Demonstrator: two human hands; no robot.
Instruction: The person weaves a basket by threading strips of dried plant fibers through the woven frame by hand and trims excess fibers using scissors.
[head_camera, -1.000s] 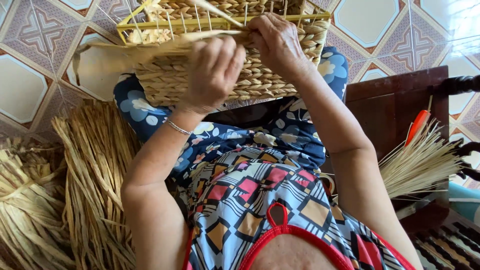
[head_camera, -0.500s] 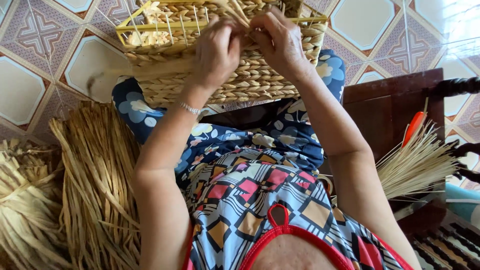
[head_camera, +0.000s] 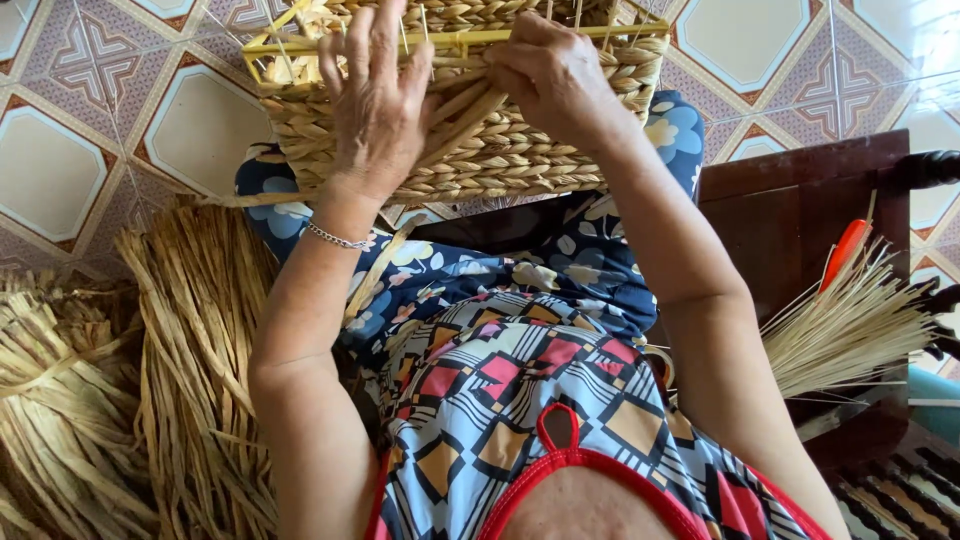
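While bundles of dried straw (head_camera: 150, 400) lie heaped on the tiled floor (head_camera: 60, 170) below and outward of the left hand (head_camera: 375, 105), a dark wooden chair (head_camera: 800, 230) stands out past the right forearm, carrying a fan of thin pale reeds (head_camera: 850, 325) and an orange-handled tool (head_camera: 845, 250) tucked among them. Nothing lies between either hand and the work; only the person's own forearms cross the patterned dress (head_camera: 500, 370) on the lap. The woven basket (head_camera: 480, 150) rests at the knees, directly under both hands, its near wall facing the camera. It is made of thick, twisted, tan braids laid in horizontal rows, with a yellow frame bar (head_camera: 560, 37) running along the upper rim and thin upright stakes poking above it. The left hand lies spread over the basket wall, fingers fanned wide and pressing flat on the weave, a thin silver bracelet (head_camera: 335, 238) at the wrist. The right hand (head_camera: 550, 75) is curled narrow just beside it, pinching a loose straw strand (head_camera: 460, 115) that slants down between the two hands.
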